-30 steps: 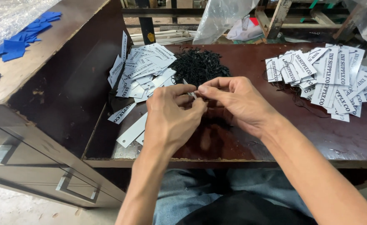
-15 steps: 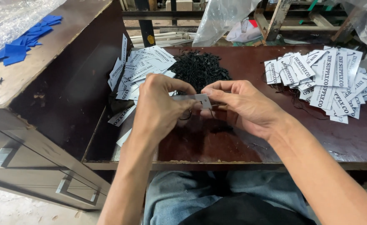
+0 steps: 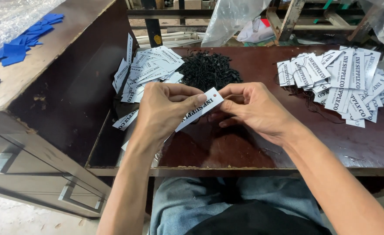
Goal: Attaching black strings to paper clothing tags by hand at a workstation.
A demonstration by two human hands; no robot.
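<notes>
At the near edge, blue-grey trousers (image 3: 187, 204) are seen below the dark brown table (image 3: 226, 148). Just above the table's front part, a white paper tag (image 3: 199, 109) with a small hole near its upper end is held between both hands, tilted, its holed end up and to the right. The left hand (image 3: 163, 111) is closed on the tag: the thumb is pressed on its printed face and the fingers are curled behind its lower part. The right hand (image 3: 255, 109) is loosely curled, with thumb and forefinger brought together at the tag's upper end beside the hole; whether a string is pinched there cannot be told.

Behind the hands, near the middle of the table, a heap of black strings (image 3: 209, 69) is lain. To its left, a loose pile of white tags (image 3: 146, 72) is spread toward the table's left edge, and far to the right a second pile of tags (image 3: 346, 82) with black strings attached is gathered. At the left, a wooden cabinet (image 3: 39, 113) is stood against the table, with blue pieces (image 3: 24, 41) scattered on its top. Beyond the table, a clear plastic bag (image 3: 231, 19) is hung.
</notes>
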